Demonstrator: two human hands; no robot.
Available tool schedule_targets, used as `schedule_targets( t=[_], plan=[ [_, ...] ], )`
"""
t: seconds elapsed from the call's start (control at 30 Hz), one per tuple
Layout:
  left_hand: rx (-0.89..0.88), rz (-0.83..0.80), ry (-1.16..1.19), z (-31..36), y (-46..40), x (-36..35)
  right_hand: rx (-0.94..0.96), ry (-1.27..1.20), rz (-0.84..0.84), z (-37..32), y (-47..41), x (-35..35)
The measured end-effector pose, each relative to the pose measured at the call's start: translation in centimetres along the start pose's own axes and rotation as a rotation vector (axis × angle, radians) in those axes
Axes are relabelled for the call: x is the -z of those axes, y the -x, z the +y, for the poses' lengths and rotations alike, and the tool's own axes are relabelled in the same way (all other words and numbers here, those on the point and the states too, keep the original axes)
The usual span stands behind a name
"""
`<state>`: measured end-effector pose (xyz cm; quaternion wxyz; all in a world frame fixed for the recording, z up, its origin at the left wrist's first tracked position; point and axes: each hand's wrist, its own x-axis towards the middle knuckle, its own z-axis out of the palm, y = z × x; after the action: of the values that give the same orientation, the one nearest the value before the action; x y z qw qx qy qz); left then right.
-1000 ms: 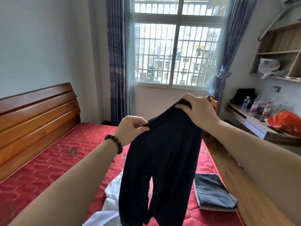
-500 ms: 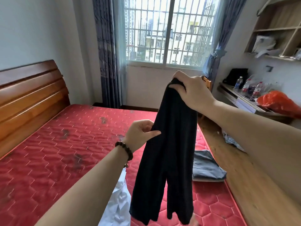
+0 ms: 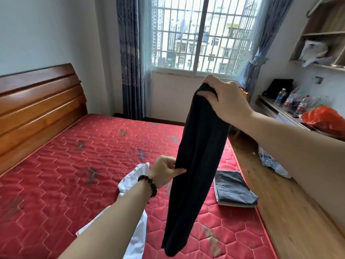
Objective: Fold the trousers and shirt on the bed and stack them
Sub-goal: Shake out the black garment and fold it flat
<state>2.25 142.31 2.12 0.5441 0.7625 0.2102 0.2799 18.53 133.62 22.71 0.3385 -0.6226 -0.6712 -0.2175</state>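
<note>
Black trousers (image 3: pixel 197 161) hang lengthwise in the air over the red mattress (image 3: pixel 74 174), legs together. My right hand (image 3: pixel 224 101) grips their waistband at the top. My left hand (image 3: pixel 165 171), with a bead bracelet on the wrist, pinches the left edge of the trousers about halfway down. A white shirt (image 3: pixel 134 176) lies crumpled on the mattress under my left forearm, partly hidden by it.
A folded dark grey garment (image 3: pixel 235 189) lies near the mattress's right edge. A wooden headboard (image 3: pixel 37 105) stands at the left. On the right are wood floor with a white plastic bag (image 3: pixel 270 161), and a desk with bottles (image 3: pixel 293 101) and an orange bag (image 3: pixel 324 118).
My left hand let go of the waistband, slid down the trousers' left edge and now pinches them halfway down. The trousers hang narrower, legs together. My view dropped towards the bed.
</note>
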Motion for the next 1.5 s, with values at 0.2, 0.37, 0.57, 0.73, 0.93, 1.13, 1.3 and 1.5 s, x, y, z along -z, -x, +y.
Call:
schedule_targets(
  t=[0.2, 0.37, 0.57, 0.73, 0.93, 1.13, 1.3, 1.5],
  plan=[
    [0.089, 0.289, 0.08, -0.8, 1.8, 0.8, -0.015, 0.054, 0.01, 1.0, 1.7, 1.5],
    [0.076, 0.433, 0.068, 0.7, 3.4, 3.9, -0.05, 0.118, 0.054, 2.6, 4.2, 2.8],
    [0.012, 0.408, -0.069, 4.3, 6.1, 4.9, -0.089, 0.119, 0.111, 2.7, 6.9, 3.9],
    [-0.042, 0.43, -0.122, 5.8, 9.2, 4.3, -0.085, 0.132, 0.125, 1.4, 8.4, 5.4],
    [-0.012, 0.516, 0.078, 7.3, 12.4, 4.0, -0.101, 0.122, 0.117, -0.5, 10.0, 7.2],
    [0.107, 0.251, 0.194, 7.9, 16.8, 5.0, -0.104, 0.111, 0.113, -2.8, 12.2, 8.4],
    [0.208, 0.103, 0.147, 7.2, 21.0, 5.5, -0.137, 0.089, 0.06, -4.9, 14.9, 8.1],
    [0.18, 0.181, 0.107, 6.6, 23.8, 4.3, -0.214, 0.043, 0.013, -6.2, 17.6, 6.9]
  ],
)
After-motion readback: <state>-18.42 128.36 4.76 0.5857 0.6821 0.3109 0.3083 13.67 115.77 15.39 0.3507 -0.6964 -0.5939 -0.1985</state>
